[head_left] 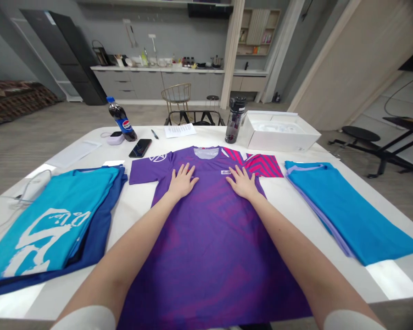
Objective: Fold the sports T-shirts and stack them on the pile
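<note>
- The purple shirt (206,220) lies flat in the middle of the frame, on the white table (134,206), and runs down to the bottom edge.
- The left hand (182,181) is flat on the chest, left of the middle, with its fingers spread. If it pushed sideways, the thin cloth might bunch up in wrinkles.
- The right hand (243,182) is flat too, fingers spread, near the small white label (226,172). If the two hands slid unevenly, I think the shirt could twist.
- Low in the frame, the shirt's bottom seems to go past the table's edge. Its own weight might drag it down if nobody pressed on it.
- The left sleeve's end is just beside the phone (140,148). A big swing of that sleeve could shove the phone.
- The cola bottle (122,120), upper left, is tall. A flapping shirt might tip it.
- The other sleeve's end is near the folded blue cloth (351,206) on the right. Spreading it wider could mess up that cloth.
</note>
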Available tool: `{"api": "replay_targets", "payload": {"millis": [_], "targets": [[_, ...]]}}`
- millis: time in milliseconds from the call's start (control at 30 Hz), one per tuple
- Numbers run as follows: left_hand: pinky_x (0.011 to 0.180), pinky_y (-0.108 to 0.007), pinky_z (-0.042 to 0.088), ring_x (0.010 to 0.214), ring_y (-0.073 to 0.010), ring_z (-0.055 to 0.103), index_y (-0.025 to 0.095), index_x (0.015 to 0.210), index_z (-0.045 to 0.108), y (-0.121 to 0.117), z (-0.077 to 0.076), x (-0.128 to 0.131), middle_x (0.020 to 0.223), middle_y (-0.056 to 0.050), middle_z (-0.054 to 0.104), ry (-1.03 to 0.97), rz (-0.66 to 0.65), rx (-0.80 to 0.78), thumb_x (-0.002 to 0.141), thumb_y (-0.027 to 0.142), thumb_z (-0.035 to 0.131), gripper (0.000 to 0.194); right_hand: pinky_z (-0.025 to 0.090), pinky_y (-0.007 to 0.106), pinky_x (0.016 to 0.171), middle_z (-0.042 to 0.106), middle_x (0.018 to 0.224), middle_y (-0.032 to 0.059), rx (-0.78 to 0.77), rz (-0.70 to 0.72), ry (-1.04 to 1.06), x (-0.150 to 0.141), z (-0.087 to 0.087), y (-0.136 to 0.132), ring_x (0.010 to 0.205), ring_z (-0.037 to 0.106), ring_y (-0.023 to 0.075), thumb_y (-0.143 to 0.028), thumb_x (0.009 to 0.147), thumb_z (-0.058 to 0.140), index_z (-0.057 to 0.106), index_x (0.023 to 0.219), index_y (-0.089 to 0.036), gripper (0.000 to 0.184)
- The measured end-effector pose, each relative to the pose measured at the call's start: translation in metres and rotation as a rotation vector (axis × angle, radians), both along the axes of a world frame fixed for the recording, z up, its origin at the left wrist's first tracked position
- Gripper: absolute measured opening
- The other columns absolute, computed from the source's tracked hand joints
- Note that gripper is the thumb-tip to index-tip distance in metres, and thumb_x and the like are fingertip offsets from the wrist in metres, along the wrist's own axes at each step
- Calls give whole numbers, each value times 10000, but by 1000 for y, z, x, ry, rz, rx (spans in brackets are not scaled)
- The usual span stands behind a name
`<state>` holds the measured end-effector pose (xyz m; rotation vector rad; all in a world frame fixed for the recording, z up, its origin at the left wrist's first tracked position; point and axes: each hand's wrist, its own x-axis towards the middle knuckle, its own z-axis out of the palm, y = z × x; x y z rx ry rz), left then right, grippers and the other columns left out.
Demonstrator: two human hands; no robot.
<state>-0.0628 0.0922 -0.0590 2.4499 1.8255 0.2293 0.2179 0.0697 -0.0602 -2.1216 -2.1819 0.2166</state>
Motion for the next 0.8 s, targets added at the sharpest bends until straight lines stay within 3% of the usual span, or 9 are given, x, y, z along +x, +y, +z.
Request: {"api": "replay_targets", "payload": {"millis": [100, 167, 267, 367, 533, 700, 800], "targets": [[1238, -614, 188, 1558, -353, 229, 236, 1608, 342, 16, -13, -6, 1677, -131, 283, -24, 167, -53, 990, 697, 259, 776, 101, 768, 1165, 216, 1705, 51, -20, -130, -12, 6, -9, 11, 1559, 143, 386, -707, 1010, 177, 269, 1634, -333, 733], [1232, -606, 213, 1541, -367, 269, 232, 1601, 358, 23, -16, -11, 1668, -141, 305, -31, 190, -37, 976, 723, 248, 802, 124, 769, 1159, 252, 1695, 57, 25, -156, -17, 9, -11, 19, 1543, 194, 394, -722, 1002, 170, 308, 1620, -329, 746], [1241, -550, 235, 1534, -336, 296, 230, 1605, 348, 51, -15, -15, 1673, -129, 301, -33, 153, 17, 1016, 631, 229, 722, 155, 676, 1209, 306, 1673, 94, 93, -107, -13, 15, -8, 49, 1531, 253, 335, -679, 1021, 152, 332, 1613, -256, 749], [1247, -556, 214, 1553, -335, 247, 212, 1617, 322, 97, -15, -19, 1687, -120, 266, -19, 176, -35, 1030, 573, 219, 697, 176, 579, 1242, 292, 1679, 92, 3, -9, 2, 17, -6, 94, 1549, 223, 276, -648, 1033, 148, 319, 1619, -214, 748], [1271, -549, 144, 1573, -316, 190, 229, 1621, 315, 153, -26, -22, 1701, -72, 231, -21, 264, -76, 1021, 576, 180, 706, 67, 743, 1185, 141, 1721, 6, -70, -42, -46, 6, -13, 144, 1572, 107, 334, -749, 980, 137, 230, 1641, -343, 781], [1275, -535, 139, 1570, -308, 196, 232, 1620, 318, 173, -31, -19, 1700, -56, 244, -34, 299, -64, 1017, 570, 171, 707, 54, 802, 1137, 107, 1729, -9, -75, -86, -99, -4, -16, 163, 1565, 88, 371, -757, 963, 86, 170, 1642, -407, 769], [1262, -581, 125, 1571, -313, 182, 243, 1619, 312, 181, -29, -16, 1704, -53, 233, -41, 323, -71, 1021, 562, 174, 692, 56, 805, 1134, 102, 1731, -16, -75, -92, -101, -7, -17, 174, 1564, 77, 367, -737, 969, 83, 151, 1643, -414, 750]]}}
